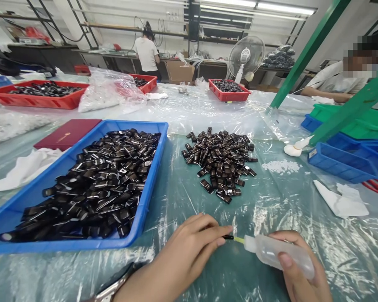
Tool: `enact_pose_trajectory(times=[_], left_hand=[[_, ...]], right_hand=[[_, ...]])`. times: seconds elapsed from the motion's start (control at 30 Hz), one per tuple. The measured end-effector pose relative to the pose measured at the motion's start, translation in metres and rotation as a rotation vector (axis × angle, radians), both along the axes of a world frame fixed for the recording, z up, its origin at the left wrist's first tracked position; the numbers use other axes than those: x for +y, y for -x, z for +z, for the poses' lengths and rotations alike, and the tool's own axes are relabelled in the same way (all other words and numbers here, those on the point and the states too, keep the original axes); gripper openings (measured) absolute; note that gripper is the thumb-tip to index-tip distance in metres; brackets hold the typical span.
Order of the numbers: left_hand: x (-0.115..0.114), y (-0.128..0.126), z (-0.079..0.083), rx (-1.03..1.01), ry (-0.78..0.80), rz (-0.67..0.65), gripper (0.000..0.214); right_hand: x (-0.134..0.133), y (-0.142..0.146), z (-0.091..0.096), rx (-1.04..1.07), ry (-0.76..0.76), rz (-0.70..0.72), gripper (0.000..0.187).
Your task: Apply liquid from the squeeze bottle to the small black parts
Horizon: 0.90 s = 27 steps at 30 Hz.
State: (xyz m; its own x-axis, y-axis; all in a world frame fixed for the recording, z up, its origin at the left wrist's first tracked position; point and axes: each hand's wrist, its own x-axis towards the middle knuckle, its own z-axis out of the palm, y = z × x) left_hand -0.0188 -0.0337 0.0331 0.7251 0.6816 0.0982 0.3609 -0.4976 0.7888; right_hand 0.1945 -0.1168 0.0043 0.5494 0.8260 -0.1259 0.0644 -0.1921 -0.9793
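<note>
Low in the middle of the head view, my left hand point(192, 247) pinches a small black plastic part point(228, 237), most of it hidden by the fingers. My right hand point(302, 268) is wrapped round a translucent white squeeze bottle point(280, 251), tilted with its thin yellowish nozzle point(239, 240) pointing left at the part. The nozzle tip is at or very near the part's end; contact cannot be made out. Beyond my hands lies a loose pile of similar glossy black parts point(220, 163). A blue tray point(157, 167) to the left is heaped with more black pieces.
Small white bits point(282, 167) and a crumpled white tissue point(342, 199) lie to the right, near blue bins point(343, 161). A green post point(311, 54) rises there. Red trays point(229, 95) and a dark red box point(67, 134) stand farther back. Two people are beyond the table.
</note>
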Motion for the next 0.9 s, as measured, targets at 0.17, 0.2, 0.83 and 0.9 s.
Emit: enact_pose_trajectory(times=[0.17,0.2,0.83,0.9], left_hand=[[0.0041,-0.0027,-0.007,-0.052,-0.045,0.053,0.033],[0.0048,-0.0032,-0.0077,-0.06,-0.051,0.066,0.031],[0.0008,-0.0034,-0.0091,-0.13,-0.123,0.065,0.022],[-0.0004,-0.0034,-0.0095,-0.145,-0.123,0.075,0.021]], right_hand=[[0.0004,-0.0027,-0.0088,0.017,-0.066,0.014,0.045],[0.0005,-0.0026,-0.0096,0.029,-0.073,0.018,0.045],[-0.0014,0.0013,-0.0015,0.075,-0.007,0.016,0.046],[-0.0018,0.0014,-0.0027,0.073,-0.027,0.014,0.046]])
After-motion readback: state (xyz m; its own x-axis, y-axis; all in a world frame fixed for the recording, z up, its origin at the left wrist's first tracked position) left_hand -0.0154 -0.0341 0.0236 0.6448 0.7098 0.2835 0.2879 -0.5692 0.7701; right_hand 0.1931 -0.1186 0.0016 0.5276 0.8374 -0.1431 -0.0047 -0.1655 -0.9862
